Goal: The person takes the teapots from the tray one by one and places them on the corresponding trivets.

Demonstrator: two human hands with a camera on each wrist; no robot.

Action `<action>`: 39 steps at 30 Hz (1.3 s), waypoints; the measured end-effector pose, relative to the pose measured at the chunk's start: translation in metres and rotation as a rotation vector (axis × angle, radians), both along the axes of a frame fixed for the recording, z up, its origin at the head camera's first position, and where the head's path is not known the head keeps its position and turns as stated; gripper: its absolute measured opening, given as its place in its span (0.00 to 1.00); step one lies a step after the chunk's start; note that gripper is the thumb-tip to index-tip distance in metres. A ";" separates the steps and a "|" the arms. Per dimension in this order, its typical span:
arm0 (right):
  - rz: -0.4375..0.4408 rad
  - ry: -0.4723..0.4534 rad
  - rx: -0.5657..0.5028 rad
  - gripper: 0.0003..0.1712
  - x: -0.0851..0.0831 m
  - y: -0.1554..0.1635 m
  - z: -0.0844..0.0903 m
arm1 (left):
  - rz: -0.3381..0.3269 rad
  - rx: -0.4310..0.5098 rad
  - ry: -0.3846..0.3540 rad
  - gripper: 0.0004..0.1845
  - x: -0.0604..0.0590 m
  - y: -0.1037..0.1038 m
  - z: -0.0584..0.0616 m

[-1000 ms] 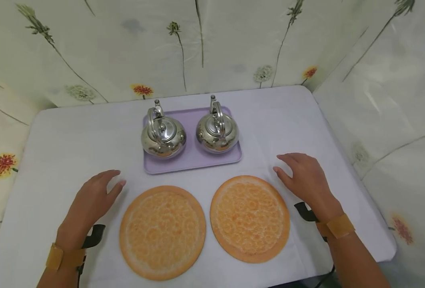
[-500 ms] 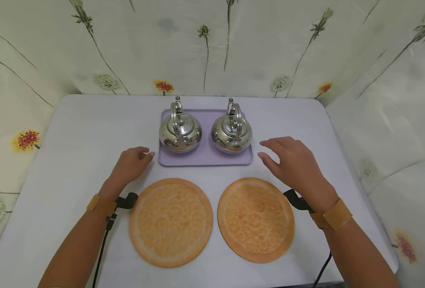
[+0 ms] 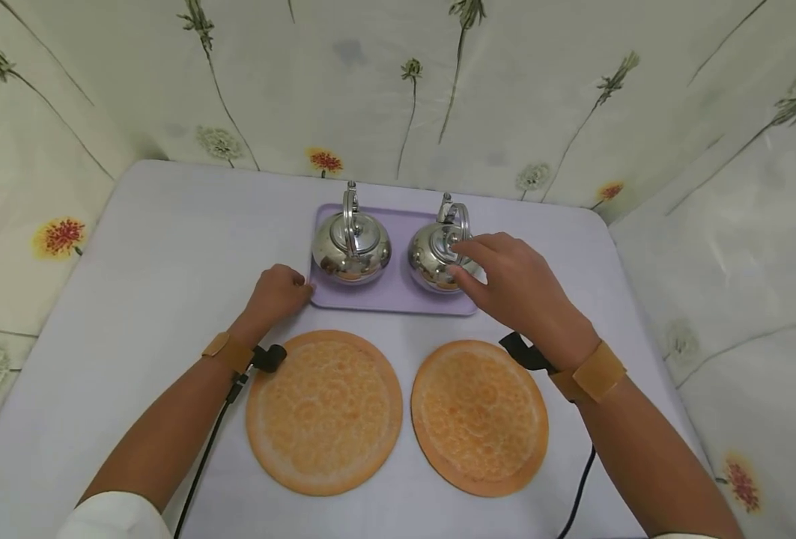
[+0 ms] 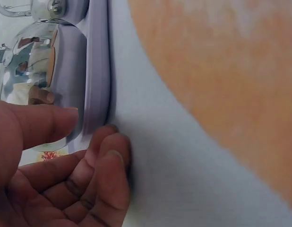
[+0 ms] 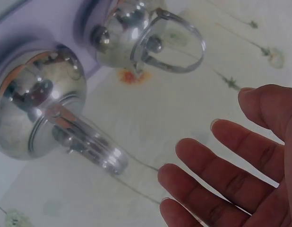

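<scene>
The lilac rectangular plastic tray [image 3: 398, 299] sits at the far middle of our table covered in a pale lavender cloth [image 3: 155, 247], and it bears two round polished steel kettles side by side. Starting at the left, our left hand [image 3: 278, 293] rests on the cloth with its fingers curled, and the fingertips [image 4: 118, 142] lie against the tray's near left corner; the wrist view shows the thumb [image 4: 39, 124] lying over the rim, so the hand seems to pinch that corner, though the blur up close leaves us unsure how firm the hold is. Just behind that corner stands the left steel kettle [image 3: 351, 251], its arched handle upright over the knobbed lid. Next to it, a little apart, stands the right steel kettle [image 3: 434, 254], partly hidden by our right hand [image 3: 514, 288], which hovers over it with the fingers spread and almost straight. In the right wrist view those fingers [image 5: 217, 177] are wide apart and hold nothing, with the kettle's handle near them but not touched. Nearer to us on the cloth lie two round orange mats patterned like citrus slices, the left orange mat [image 3: 324, 410] and the right orange mat [image 3: 480, 415], close together, both just short of the tray. Each wrist carries a tan strap and a black cable.
</scene>
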State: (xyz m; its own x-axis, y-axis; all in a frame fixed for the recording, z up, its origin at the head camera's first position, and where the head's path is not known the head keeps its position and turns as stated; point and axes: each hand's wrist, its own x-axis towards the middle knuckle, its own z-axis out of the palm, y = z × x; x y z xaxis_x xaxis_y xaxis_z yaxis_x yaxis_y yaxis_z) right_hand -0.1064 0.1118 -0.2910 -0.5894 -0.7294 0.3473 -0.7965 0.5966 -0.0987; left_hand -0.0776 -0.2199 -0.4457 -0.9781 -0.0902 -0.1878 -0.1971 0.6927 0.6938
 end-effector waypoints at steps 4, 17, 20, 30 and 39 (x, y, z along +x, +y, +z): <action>-0.002 -0.069 0.030 0.18 -0.004 -0.016 0.001 | -0.001 0.013 -0.012 0.20 -0.002 0.004 0.004; -0.033 -0.263 0.131 0.21 -0.026 -0.069 -0.012 | 0.003 0.014 -0.002 0.14 -0.003 0.011 0.010; -0.050 -0.324 0.120 0.21 -0.032 -0.077 -0.017 | 0.014 0.009 0.007 0.12 -0.004 0.010 0.007; -0.066 -0.466 0.024 0.25 -0.043 -0.107 -0.033 | 0.044 0.034 0.047 0.19 -0.005 0.008 0.005; -0.083 -0.522 -0.074 0.23 -0.044 -0.131 -0.042 | 0.063 0.032 0.030 0.23 -0.005 0.006 0.008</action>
State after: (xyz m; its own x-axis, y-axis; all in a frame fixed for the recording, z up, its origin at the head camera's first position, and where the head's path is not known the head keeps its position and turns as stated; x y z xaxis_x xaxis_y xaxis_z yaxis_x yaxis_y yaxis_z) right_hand -0.1499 -0.0191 -0.3325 -0.7519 -0.6579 0.0413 -0.5809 0.6317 -0.5134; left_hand -0.0825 -0.2142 -0.4380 -0.9759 -0.1460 -0.1619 -0.2180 0.6568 0.7219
